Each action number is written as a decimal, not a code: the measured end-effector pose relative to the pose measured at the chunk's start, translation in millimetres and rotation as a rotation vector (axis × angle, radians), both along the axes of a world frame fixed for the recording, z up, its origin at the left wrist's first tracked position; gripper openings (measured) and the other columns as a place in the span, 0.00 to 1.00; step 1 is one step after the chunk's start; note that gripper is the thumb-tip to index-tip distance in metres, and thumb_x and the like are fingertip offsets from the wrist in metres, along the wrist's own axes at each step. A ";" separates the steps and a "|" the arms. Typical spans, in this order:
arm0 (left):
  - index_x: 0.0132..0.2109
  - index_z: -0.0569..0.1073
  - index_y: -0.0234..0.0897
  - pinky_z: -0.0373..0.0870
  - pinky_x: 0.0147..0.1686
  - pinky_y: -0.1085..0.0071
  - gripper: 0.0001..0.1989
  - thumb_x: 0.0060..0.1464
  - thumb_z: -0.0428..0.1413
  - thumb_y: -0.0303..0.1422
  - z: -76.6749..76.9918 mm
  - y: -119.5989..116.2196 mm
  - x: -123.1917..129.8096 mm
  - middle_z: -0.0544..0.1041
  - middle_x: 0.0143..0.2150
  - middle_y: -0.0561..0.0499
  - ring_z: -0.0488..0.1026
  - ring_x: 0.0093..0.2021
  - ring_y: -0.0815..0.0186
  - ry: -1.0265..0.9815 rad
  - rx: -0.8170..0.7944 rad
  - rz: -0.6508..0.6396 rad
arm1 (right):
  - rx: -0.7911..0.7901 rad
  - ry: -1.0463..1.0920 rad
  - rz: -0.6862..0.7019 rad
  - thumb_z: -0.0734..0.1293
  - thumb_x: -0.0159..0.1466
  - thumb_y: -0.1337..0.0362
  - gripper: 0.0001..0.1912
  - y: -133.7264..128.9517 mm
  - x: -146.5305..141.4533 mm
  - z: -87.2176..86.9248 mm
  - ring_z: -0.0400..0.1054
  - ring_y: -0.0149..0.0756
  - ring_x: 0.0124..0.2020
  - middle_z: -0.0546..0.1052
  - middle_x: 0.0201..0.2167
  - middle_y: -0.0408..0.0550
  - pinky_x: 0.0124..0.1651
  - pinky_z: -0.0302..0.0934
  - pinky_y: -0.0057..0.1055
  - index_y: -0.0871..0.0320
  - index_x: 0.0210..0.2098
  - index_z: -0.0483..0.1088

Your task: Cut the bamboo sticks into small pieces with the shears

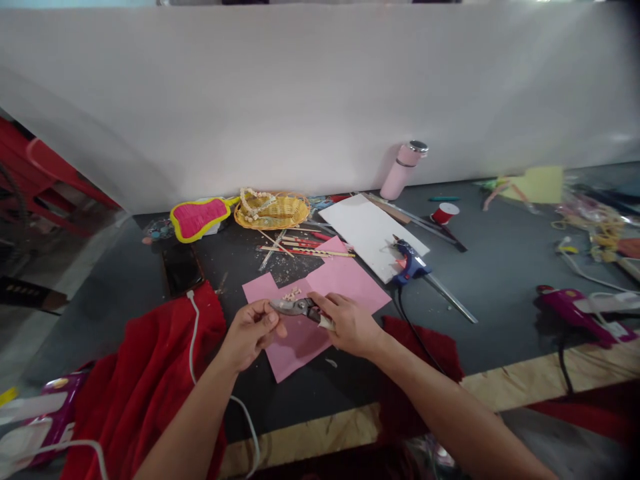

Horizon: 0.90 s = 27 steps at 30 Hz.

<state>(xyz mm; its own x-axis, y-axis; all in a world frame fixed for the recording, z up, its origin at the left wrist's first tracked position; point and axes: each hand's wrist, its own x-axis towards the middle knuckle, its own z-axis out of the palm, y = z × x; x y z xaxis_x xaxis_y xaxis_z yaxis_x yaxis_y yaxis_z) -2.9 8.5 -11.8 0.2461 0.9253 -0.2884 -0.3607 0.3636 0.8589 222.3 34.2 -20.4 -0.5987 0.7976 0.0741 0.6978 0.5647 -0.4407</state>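
My right hand (pixel 353 325) is wrapped round the handles of a pair of pruning shears (pixel 300 307), whose blades point left. At the blade tips my left hand (pixel 256 328) is closed in a pinch; what it holds is too small to make out. Below both hands lies pink paper (pixel 300 340), with a little heap of small pale pieces (pixel 291 293) on it just beyond the blades.
Behind the paper are thin sticks (pixel 305 247) and a wicker basket (pixel 283 210) holding a pale beaded string. A blue glue gun (pixel 413 262) rests by a white board (pixel 370 230). Further back stands a pink bottle (pixel 401 172). Red cloth (pixel 160 353) and a phone (pixel 183 269) lie left.
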 end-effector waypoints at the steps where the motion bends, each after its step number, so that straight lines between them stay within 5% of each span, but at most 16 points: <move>1: 0.27 0.65 0.33 0.40 0.13 0.81 0.17 0.45 0.64 0.39 0.3 0.3 1.0 0.74 0.20 0.52 0.46 0.12 0.82 0.010 0.006 0.019 | 0.008 -0.013 -0.017 0.59 0.62 0.69 0.26 -0.2 -0.7 0.0 0.66 0.37 0.38 0.70 0.39 0.50 0.42 0.60 0.32 0.56 0.59 0.55; 9: 0.28 0.65 0.34 0.47 0.16 0.80 0.16 0.46 0.64 0.38 -0.6 2.2 4.2 0.76 0.23 0.51 0.52 0.14 0.80 0.084 0.101 0.102 | 0.113 -0.062 -0.035 0.59 0.62 0.69 0.29 4.9 -0.6 -2.8 0.63 0.43 0.46 0.70 0.46 0.56 0.50 0.58 0.39 0.59 0.62 0.52; 18: 0.29 0.69 0.32 0.39 0.13 0.82 0.16 0.43 0.65 0.38 -5.1 -1.0 -2.6 0.73 0.19 0.52 0.46 0.12 0.83 -0.027 -0.028 -0.071 | 0.085 -0.020 0.067 0.60 0.59 0.70 0.34 9.1 8.8 2.1 0.61 0.44 0.48 0.69 0.48 0.55 0.50 0.57 0.42 0.60 0.64 0.49; 27: 0.30 0.69 0.31 0.37 0.13 0.82 0.16 0.44 0.65 0.39 -2.4 0.7 -6.2 0.72 0.18 0.52 0.46 0.11 0.83 -0.043 -0.060 -0.062 | 0.056 -0.014 0.027 0.59 0.62 0.69 0.28 1.6 0.1 -2.9 0.65 0.39 0.42 0.71 0.41 0.52 0.46 0.59 0.35 0.59 0.61 0.53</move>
